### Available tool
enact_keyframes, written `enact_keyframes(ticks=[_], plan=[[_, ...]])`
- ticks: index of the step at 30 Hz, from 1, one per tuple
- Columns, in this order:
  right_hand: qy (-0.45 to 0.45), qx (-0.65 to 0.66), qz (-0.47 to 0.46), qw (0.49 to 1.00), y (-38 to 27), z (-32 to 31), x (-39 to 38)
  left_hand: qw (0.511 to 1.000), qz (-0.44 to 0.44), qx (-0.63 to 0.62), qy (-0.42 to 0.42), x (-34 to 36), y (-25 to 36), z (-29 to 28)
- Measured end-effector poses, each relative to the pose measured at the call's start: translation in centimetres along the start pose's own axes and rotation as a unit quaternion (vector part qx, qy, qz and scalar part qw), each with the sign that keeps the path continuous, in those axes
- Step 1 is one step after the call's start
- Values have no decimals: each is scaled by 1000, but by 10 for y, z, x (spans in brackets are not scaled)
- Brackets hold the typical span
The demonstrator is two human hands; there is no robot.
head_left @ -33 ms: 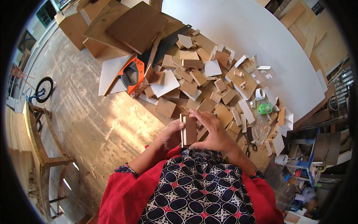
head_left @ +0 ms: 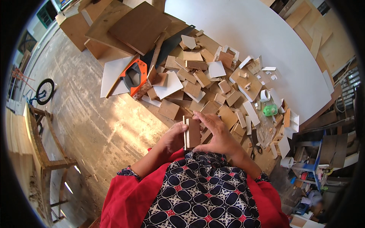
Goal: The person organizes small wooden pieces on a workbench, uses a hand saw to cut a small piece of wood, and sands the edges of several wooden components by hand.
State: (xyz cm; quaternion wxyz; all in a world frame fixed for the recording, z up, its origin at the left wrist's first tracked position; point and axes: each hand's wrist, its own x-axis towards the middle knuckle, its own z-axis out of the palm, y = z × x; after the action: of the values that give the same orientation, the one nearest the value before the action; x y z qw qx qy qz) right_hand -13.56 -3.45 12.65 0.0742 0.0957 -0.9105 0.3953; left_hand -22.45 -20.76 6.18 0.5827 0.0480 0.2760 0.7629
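Observation:
Close to my body, both hands hold small wooden blocks [head_left: 194,133] upright and pressed together, brown on the broad face with pale edges. My left hand [head_left: 173,136] grips them from the left, its thumb on the pale edge. On the other side, my right hand [head_left: 219,136] curves round them, fingers at the top end and thumb near the bottom. Just beyond lies a heap of wood offcuts [head_left: 201,79], some faced white. A handsaw [head_left: 138,78] with an orange and black handle rests at the heap's left side.
A large white board [head_left: 243,26] spreads behind the heap. To the right are a green ball-shaped thing [head_left: 270,110], a white tape roll [head_left: 265,95] and scissors [head_left: 259,149]. Wooden boxes and panels [head_left: 140,26] stand far left, a wooden bench [head_left: 53,163] nearer, and a cluttered shelf [head_left: 310,167] at right.

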Motion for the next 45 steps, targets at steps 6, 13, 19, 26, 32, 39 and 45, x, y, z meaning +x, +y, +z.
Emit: enact_keyframes(ticks=[6, 13, 19, 26, 32, 39, 45], plan=[[19, -6, 29, 999, -1, 2, -4, 997, -29, -66, -24, 2, 0, 3], [53, -100, 7, 994, 5, 8, -8, 994, -32, -103, -12, 6, -1, 10], [61, -109, 25, 992, 11, 13, -15, 994, -69, -85, 28, 7, -5, 12], [73, -98, 30, 992, 19, 20, -25, 1000, -24, -4, 12, 10, -14, 9], [100, -102, 28, 989, 22, 27, -34, 1000, -21, 8, 6, 14, -17, 8], [105, -91, 31, 990, 24, 27, -41, 999, -19, 9, -41, 15, -19, 5], [104, -73, 51, 991, 26, 31, -43, 999, -23, 9, -27, 15, -22, 6]])
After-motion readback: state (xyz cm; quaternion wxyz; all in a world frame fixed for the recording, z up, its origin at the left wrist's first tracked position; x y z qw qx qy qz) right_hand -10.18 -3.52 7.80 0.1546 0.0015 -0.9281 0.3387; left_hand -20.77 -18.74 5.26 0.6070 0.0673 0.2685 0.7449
